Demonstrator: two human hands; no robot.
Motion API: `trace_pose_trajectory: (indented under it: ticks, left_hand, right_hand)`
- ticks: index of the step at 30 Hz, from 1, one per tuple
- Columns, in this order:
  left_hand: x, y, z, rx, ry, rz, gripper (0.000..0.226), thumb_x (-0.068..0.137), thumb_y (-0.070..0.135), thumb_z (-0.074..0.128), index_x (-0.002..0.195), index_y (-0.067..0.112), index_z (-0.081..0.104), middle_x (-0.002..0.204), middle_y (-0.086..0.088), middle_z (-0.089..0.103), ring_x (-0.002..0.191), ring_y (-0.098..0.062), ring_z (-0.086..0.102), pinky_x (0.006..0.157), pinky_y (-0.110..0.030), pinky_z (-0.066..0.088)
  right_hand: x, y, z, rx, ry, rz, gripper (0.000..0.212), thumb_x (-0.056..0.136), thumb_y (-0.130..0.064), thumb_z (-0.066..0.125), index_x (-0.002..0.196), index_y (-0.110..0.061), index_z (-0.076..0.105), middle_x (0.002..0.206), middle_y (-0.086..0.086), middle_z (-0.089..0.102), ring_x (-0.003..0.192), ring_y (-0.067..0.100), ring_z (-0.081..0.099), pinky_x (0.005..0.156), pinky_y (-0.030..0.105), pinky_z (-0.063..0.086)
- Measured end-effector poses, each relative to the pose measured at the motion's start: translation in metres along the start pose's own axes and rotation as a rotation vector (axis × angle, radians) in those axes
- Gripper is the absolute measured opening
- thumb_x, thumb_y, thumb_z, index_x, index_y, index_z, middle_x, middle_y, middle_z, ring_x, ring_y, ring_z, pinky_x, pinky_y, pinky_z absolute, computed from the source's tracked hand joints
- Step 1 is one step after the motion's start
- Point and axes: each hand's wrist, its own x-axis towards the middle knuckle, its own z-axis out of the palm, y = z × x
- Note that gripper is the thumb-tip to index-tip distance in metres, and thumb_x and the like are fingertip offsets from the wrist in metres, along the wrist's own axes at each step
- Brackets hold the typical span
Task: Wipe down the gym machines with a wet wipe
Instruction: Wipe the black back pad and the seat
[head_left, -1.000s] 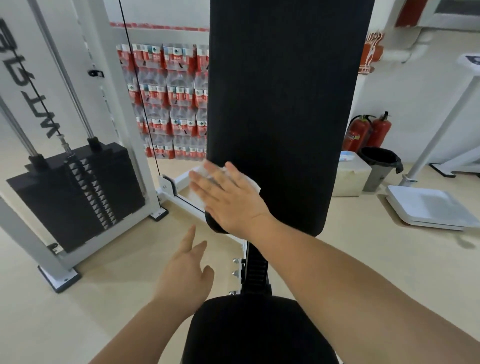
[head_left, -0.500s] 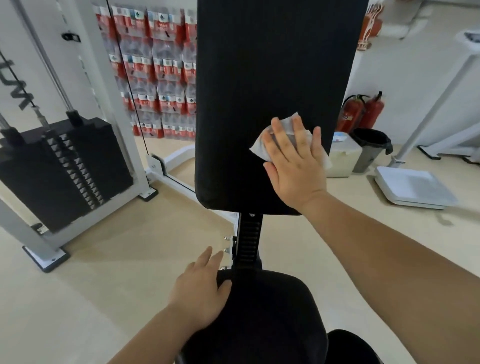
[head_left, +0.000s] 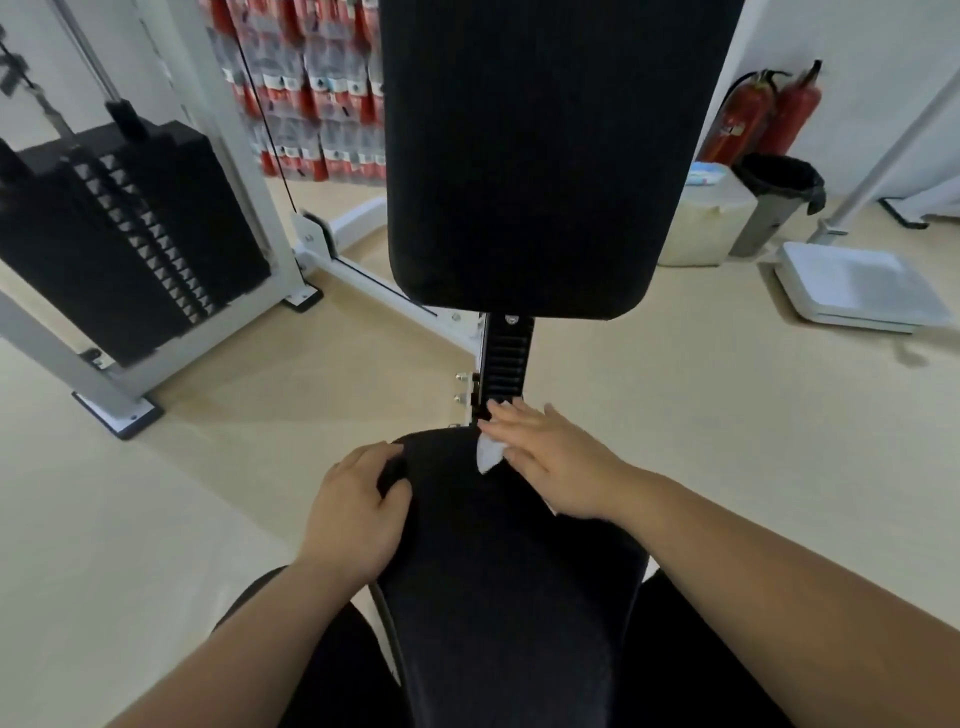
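The right hand hides most of the wet wipe on the seat.

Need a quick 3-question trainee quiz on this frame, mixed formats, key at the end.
1. True or false: the right hand presses the wet wipe onto the far end of the seat pad.
2. The left hand: A) grips the seat pad's left edge; B) holds the wet wipe; C) hangs free.
3. Fill in: two red ____ stand beside the black bin.
Key: 1 true; 2 A; 3 fire extinguishers.
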Motion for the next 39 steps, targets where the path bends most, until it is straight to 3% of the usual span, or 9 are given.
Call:
trace_pose_trajectory:
  ticks: [3, 7, 14, 18, 22, 30, 32, 36, 39]
  left_hand:
    - [-0.008, -0.008, 0.001, -0.061, 0.003, -0.065, 0.04, 0.097, 0.02, 0.054, 0.137, 0.017, 0.059, 0.136, 0.0, 0.06, 0.126, -0.02, 0.053, 0.103, -0.027, 0.037]
    - [-0.024, -0.009, 0.0, -0.18, 0.036, -0.107, 0.037, 0.101, 0.018, 0.044, 0.134, 0.019, 0.062, 0.129, 0.004, 0.064, 0.119, -0.016, 0.056, 0.102, -0.033, 0.043]
    - [-0.028, -0.02, -0.015, -0.486, 0.031, -0.209, 0.046, 0.087, 0.031, 0.038, 0.115, 0.023, 0.074, 0.116, 0.013, 0.071, 0.112, -0.008, 0.063, 0.101, -0.035, 0.048]
    - [-0.031, -0.016, -0.015, -0.433, 0.003, -0.175, 0.045, 0.084, 0.027, 0.038, 0.11, 0.036, 0.074, 0.102, 0.026, 0.07, 0.103, 0.004, 0.06, 0.088, -0.022, 0.047]
    - [-0.032, -0.015, -0.012, -0.316, 0.01, -0.14, 0.045, 0.095, 0.011, 0.037, 0.118, 0.028, 0.071, 0.104, 0.014, 0.071, 0.098, -0.003, 0.06, 0.082, -0.017, 0.045]
    - [-0.03, -0.027, -0.014, -0.431, -0.009, -0.201, 0.049, 0.09, 0.028, 0.038, 0.128, 0.024, 0.069, 0.125, 0.009, 0.069, 0.12, -0.012, 0.06, 0.105, -0.037, 0.046]
    - [-0.028, -0.028, -0.013, -0.373, -0.026, -0.167, 0.042, 0.1, 0.02, 0.038, 0.13, 0.024, 0.067, 0.123, 0.011, 0.069, 0.115, -0.01, 0.061, 0.097, -0.026, 0.045]
    - [-0.028, -0.024, -0.011, -0.101, -0.035, -0.107, 0.045, 0.101, 0.018, 0.04, 0.141, 0.026, 0.058, 0.102, 0.008, 0.072, 0.088, -0.013, 0.064, 0.082, -0.028, 0.049]
    - [-0.026, -0.024, -0.011, -0.006, -0.043, -0.113, 0.043, 0.102, 0.024, 0.042, 0.143, 0.028, 0.055, 0.114, 0.002, 0.072, 0.096, -0.018, 0.066, 0.082, -0.029, 0.046]
  right_hand:
    - [-0.013, 0.008, 0.017, -0.162, -0.186, 0.169, 0.066, 0.105, -0.061, 0.018, 0.162, -0.036, -0.002, 0.169, -0.011, -0.013, 0.155, 0.016, -0.018, 0.126, 0.044, -0.009]
    - [0.025, -0.025, 0.025, -0.14, -0.187, 0.276, 0.077, 0.098, -0.072, 0.011, 0.162, -0.032, -0.005, 0.17, -0.005, -0.015, 0.156, 0.024, -0.017, 0.125, 0.052, -0.009]
    - [-0.037, -0.08, 0.04, -0.202, -0.243, -0.069, 0.085, 0.09, -0.078, 0.009, 0.161, -0.034, -0.009, 0.168, -0.01, -0.02, 0.153, 0.013, -0.024, 0.124, 0.042, -0.014]
    - [-0.068, -0.016, 0.015, -0.25, -0.273, 0.219, 0.106, 0.072, -0.087, -0.011, 0.16, -0.028, -0.016, 0.166, -0.003, -0.026, 0.152, 0.017, -0.026, 0.127, 0.047, -0.006]
    - [-0.018, 0.009, 0.01, -0.137, -0.194, 0.485, 0.098, 0.085, -0.083, 0.004, 0.162, -0.025, -0.008, 0.169, 0.006, -0.017, 0.156, 0.027, -0.017, 0.126, 0.049, -0.007]
    - [-0.009, -0.091, 0.044, -0.214, -0.24, -0.135, 0.087, 0.092, -0.08, 0.019, 0.162, -0.033, -0.005, 0.169, -0.006, -0.017, 0.155, 0.019, -0.02, 0.124, 0.042, -0.013]
    - [-0.049, -0.083, 0.039, -0.216, -0.253, -0.225, 0.083, 0.094, -0.078, 0.017, 0.161, -0.035, -0.009, 0.168, -0.01, -0.019, 0.153, 0.012, -0.025, 0.122, 0.037, -0.017]
    - [-0.063, -0.013, 0.018, -0.289, -0.237, 0.064, 0.105, 0.072, -0.09, -0.015, 0.161, -0.035, -0.01, 0.168, -0.009, -0.019, 0.155, 0.016, -0.02, 0.126, 0.047, -0.006]
    - [-0.024, 0.023, 0.008, -0.172, -0.196, 0.338, 0.099, 0.078, -0.087, -0.006, 0.162, -0.035, -0.005, 0.17, -0.006, -0.012, 0.157, 0.023, -0.01, 0.126, 0.051, -0.004]
